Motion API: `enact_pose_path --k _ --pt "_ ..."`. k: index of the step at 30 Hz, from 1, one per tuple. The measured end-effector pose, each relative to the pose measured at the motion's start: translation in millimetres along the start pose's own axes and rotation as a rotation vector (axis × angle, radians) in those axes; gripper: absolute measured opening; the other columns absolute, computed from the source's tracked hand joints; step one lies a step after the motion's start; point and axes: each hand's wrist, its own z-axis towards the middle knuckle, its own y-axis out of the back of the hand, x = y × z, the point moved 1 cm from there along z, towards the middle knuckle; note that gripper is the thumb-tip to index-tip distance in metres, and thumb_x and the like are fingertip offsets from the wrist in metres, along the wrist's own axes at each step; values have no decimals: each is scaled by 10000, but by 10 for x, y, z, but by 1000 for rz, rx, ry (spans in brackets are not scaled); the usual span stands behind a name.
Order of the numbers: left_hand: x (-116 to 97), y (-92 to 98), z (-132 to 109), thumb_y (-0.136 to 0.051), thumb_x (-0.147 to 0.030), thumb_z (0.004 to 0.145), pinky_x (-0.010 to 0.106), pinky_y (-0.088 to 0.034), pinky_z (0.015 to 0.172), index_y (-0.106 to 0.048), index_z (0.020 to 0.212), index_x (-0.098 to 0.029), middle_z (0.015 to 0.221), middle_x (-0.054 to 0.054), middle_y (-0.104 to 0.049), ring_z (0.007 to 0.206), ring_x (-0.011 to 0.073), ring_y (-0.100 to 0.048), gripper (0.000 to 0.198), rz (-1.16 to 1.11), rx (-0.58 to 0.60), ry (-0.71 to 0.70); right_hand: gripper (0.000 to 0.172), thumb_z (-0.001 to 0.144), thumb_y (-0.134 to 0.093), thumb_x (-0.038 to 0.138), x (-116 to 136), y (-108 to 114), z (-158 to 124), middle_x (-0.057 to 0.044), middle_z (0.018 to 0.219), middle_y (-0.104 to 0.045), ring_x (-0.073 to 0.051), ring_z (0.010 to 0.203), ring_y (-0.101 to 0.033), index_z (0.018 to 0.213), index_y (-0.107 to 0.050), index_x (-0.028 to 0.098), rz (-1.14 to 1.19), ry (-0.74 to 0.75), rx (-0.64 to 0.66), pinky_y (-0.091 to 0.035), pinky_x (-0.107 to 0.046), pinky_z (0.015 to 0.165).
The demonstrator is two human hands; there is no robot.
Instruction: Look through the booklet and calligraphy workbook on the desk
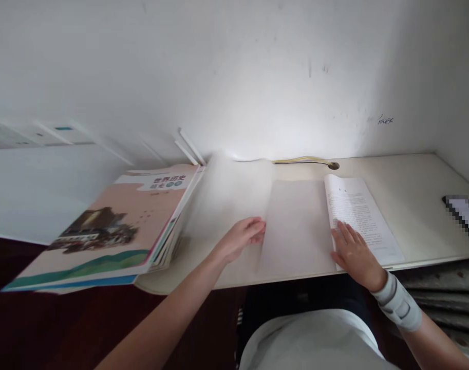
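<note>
A book (357, 221) lies open on the desk (415, 205), its printed page at the right. A blank, pale sheet (296, 226) extends leftward from that page. My right hand (352, 254), with a grey wrist wrap, rests flat on the lower left of the printed page, fingers stretched out. At the left edge of the blank sheet is my left hand (244, 236), thumb and fingers drawn together. A blurred, pale sheet (234, 190) shows behind and above it. Whether the left fingers grip one of these sheets is unclear.
A stack of textbooks (107, 221) overhangs the desk's left end. Cables (303, 160) run along the wall to a round hole (334, 165). A phone-like device (463, 213), partly pixelated, lies at the right. White conduits (190, 146) meet the wall behind the books.
</note>
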Motion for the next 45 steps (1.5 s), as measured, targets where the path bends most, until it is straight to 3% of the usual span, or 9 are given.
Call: enact_pose_path --k 7,16,20,27,32,36,38,42,45 --pt "-74 -99 94 -661 -462 618 212 -198 409 -496 581 -161 477 -59 -420 397 63 -339 345 269 157 68 464 871 -436 266 139 46 33 -159 1447 -328 -332 1261 -397 1316 -467 138 -50 -69 52 -384 -486 962" --pt "-920 -407 -335 -617 -418 646 234 -359 456 -559 675 -175 582 -15 -536 504 130 -493 252 98 -53 -261 443 908 -391 343 82 233 123 -106 1451 -336 -295 1327 -311 1313 -473 185 98 67 85 -307 -512 1030" --pt "-1132 -626 -430 -588 -387 678 216 -320 425 -494 583 -185 512 -40 -455 442 96 -421 242 73 -17 -326 482 913 -380 401 118 106 258 -101 1474 -283 -297 1347 -270 1360 -408 222 149 92 47 -286 -535 1035" --pt "-1315 -905 -293 -592 -326 685 195 -262 415 -432 523 -178 485 -53 -373 433 75 -389 272 202 118 -394 495 918 -363 404 99 58 504 -149 1421 -380 -326 1309 -335 1344 -424 160 151 58 192 -310 -564 1010" --pt "-1137 -1288 -61 -574 -359 703 213 -319 460 -478 596 -171 535 -41 -438 491 95 -452 237 47 211 -429 451 918 -366 360 -204 196 623 -125 1330 -506 -286 1228 -460 1328 -446 190 518 75 201 -393 -497 983" --pt "-787 -1689 200 -538 -400 744 234 -355 502 -472 593 -173 540 -36 -449 522 108 -469 281 121 217 -444 557 951 -102 443 -743 304 504 -126 1182 -619 -208 1005 -631 1351 -382 175 1112 -238 75 -538 -384 801" --pt "-641 -1859 263 -482 -409 798 258 -413 572 -521 633 -171 588 -10 -527 597 137 -539 291 219 249 -457 589 937 -106 501 -981 311 400 -135 1162 -627 -208 968 -646 1352 -363 170 1218 -340 65 -555 -370 752" --pt "-431 -1884 168 -313 -418 911 344 -454 869 -606 990 -175 989 86 -671 982 201 -607 389 374 314 -578 543 879 -370 535 -1217 258 204 -126 1149 -626 -240 1033 -610 1293 -445 191 894 -394 -54 -524 -420 836" --pt "-199 -1587 51 -298 -374 925 423 -369 1019 -535 1175 -186 1261 111 -559 1226 231 -460 393 593 34 -740 504 875 -417 465 -1080 277 149 -174 1289 -513 -294 1199 -481 1275 -487 166 474 -346 -193 -435 -502 949"
